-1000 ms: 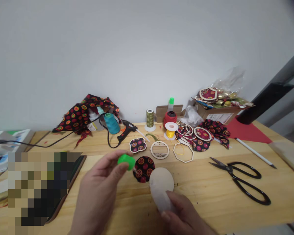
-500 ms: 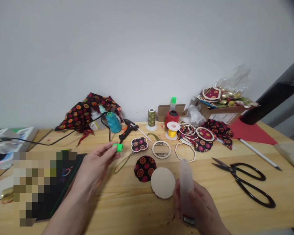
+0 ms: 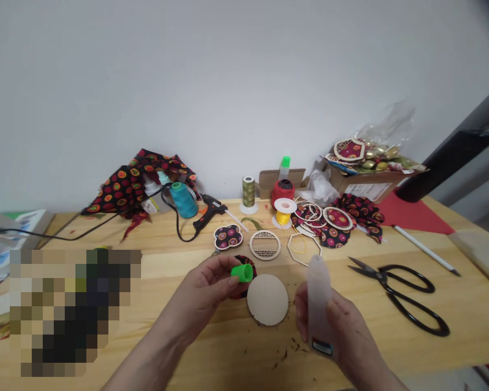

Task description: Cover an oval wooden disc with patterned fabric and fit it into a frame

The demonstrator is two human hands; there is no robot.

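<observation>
Between thumb and fingers, my left hand (image 3: 209,288) pinches a green cap (image 3: 243,272), its hollow end facing right. My right hand (image 3: 338,320) is wrapped round a translucent white glue bottle (image 3: 320,304), held upright with its narrow tip pointing up. A plain pale round disc (image 3: 268,300) lies on the table between both hands. Behind the cap and my left fingers, a round of dark patterned fabric (image 3: 239,291) is mostly hidden. Just beyond lie a wooden round lattice frame (image 3: 264,245) and a fabric-covered four-lobed piece (image 3: 228,237).
Black-handled scissors (image 3: 391,288) and a white pencil (image 3: 426,250) lie at right. Along the back stand a hot glue gun (image 3: 212,210), a teal thread cone (image 3: 183,201), a yellow thread spool (image 3: 284,217) and a filled cardboard box (image 3: 370,184). A black cord (image 3: 85,236) crosses the left.
My left hand has moved right with the green cap, covering part of the fabric round. My right hand has shifted slightly right with the glue bottle. The whole view has shifted a little.
</observation>
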